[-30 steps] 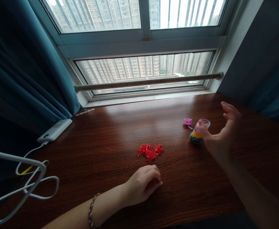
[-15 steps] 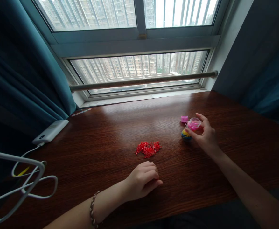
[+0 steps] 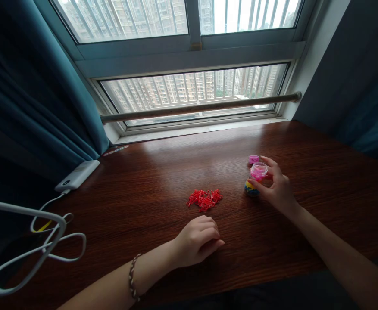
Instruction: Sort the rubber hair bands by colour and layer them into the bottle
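A small clear jar [image 3: 254, 183] with pink, yellow and blue bits inside stands on the brown table, right of centre. My right hand [image 3: 277, 185] grips its side between thumb and fingers. Just behind the jar sits a pink cap [image 3: 254, 159]. Red thin pieces [image 3: 204, 199] lie in a loose pile at the middle of the table. Nearer the front, my left hand [image 3: 199, 241] rests on the tabletop with its fingers curled, below the red pile; what is under the fingers, if anything, is hidden.
A white power bank [image 3: 78, 175] with a white cable lies at the left of the table [image 3: 137, 172]. A thick white looped tube or cable [image 3: 54, 216] hangs in the left foreground. Behind are a window, a metal rail [image 3: 201, 107] and a blue curtain [image 3: 69, 94].
The jar in my right hand is more upright than before. My left hand keeps its curled pose beside the red pile. The whole view has shifted slightly.
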{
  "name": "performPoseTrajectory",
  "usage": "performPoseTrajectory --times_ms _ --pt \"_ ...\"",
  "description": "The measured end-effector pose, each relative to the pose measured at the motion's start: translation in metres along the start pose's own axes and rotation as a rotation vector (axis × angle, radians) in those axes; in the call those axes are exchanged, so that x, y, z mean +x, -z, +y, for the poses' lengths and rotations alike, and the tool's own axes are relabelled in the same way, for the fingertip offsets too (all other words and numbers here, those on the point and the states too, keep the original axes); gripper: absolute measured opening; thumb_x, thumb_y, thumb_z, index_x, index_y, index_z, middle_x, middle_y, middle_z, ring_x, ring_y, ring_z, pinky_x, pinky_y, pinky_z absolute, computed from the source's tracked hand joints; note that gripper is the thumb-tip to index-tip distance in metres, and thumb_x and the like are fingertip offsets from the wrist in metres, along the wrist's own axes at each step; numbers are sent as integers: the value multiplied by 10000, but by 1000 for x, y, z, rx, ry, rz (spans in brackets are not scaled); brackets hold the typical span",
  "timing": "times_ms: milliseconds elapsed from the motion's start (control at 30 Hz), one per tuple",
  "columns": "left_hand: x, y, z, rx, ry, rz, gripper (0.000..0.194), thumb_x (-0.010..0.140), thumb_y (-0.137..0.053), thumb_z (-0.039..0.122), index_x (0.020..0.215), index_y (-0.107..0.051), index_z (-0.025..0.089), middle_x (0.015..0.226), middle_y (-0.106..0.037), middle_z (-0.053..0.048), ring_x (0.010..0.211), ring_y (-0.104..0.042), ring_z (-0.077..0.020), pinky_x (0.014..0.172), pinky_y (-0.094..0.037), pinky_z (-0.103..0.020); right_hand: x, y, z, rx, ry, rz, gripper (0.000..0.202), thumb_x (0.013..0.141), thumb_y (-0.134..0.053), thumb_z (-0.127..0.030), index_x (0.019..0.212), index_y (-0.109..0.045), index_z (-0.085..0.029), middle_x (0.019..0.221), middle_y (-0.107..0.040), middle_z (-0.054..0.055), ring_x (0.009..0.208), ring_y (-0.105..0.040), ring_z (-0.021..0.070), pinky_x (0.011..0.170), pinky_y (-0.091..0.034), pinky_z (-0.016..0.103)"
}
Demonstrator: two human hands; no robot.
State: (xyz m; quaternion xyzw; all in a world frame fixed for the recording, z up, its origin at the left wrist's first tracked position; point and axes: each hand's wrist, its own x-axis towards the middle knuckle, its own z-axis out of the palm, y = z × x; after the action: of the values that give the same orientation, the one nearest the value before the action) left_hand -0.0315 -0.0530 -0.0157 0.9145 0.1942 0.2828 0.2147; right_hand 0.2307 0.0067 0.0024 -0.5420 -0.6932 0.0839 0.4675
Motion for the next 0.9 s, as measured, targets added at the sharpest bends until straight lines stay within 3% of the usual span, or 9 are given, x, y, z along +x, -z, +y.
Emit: performPoseTrajectory --times_ms 167,300,433,500,533,567,733,833,900 --pt "1 4 1 12 6 9 65 809 -502 140 745 -513 137 676 -583 -52 682 -535 -137 668 -423 -283 -1 -2 -1 -11 7 -17 686 695 -638 -415 1272 -342 -193 1103 -592 111 793 -623 204 739 -496 352" --pt "0 16 -10 66 65 83 59 810 -494 130 770 -533 149 722 -596 -54 731 -542 -145 707 -433 -287 1 -2 -1 34 88 85 685 689 -652 -383 1267 -339 -190 1162 -542 114 955 -570 224 821 -466 376" --pt "-3 31 -37 267 413 306 68 811 -506 189 859 -548 167 834 -594 -60 810 -535 -173 751 -437 -320 0 2 1 43 202 372 505 719 -628 -277 1179 -434 -196 1144 -521 108 1030 -506 241 808 -457 400" --pt "-5 36 -52 345 584 340 144 788 -538 225 920 -552 169 910 -588 -70 860 -528 -198 774 -435 -345 -6 3 -2 25 314 502 416 706 -637 -180 1097 -499 -213 1031 -555 77 947 -528 218 755 -468 373" --pt "-6 37 -58 354 632 314 178 775 -554 241 938 -559 169 930 -586 -71 869 -526 -204 780 -435 -350 -10 3 -5 25 380 503 393 696 -637 -125 1061 -524 -220 964 -570 58 885 -542 198 729 -471 352" --pt "-7 38 -63 352 659 283 196 767 -565 256 944 -570 172 932 -586 -68 870 -524 -207 785 -434 -352 -16 2 -9 36 445 455 379 692 -628 -75 1031 -545 -223 899 -581 39 820 -550 174 707 -471 331" --pt "-7 37 -67 284 641 205 116 778 -552 265 836 -625 196 886 -599 -37 855 -521 -188 788 -421 -325 -37 -18 -34 186 660 -169 275 782 -531 -58 1024 -573 -181 781 -603 35 684 -534 123 610 -448 249" --pt "-7 34 -64 256 625 222 89 781 -551 241 783 -626 193 835 -608 -27 827 -526 -177 771 -420 -309 -38 -40 -43 142 655 -352 103 826 -523 -180 890 -601 -156 665 -560 16 577 -493 98 524 -388 220" --pt "-7 32 -63 245 622 249 78 777 -559 226 768 -627 189 813 -610 -26 815 -529 -174 763 -422 -303 -34 -56 -47 85 649 -403 146 847 -497 -252 801 -599 -158 622 -543 5 543 -474 93 509 -364 221"
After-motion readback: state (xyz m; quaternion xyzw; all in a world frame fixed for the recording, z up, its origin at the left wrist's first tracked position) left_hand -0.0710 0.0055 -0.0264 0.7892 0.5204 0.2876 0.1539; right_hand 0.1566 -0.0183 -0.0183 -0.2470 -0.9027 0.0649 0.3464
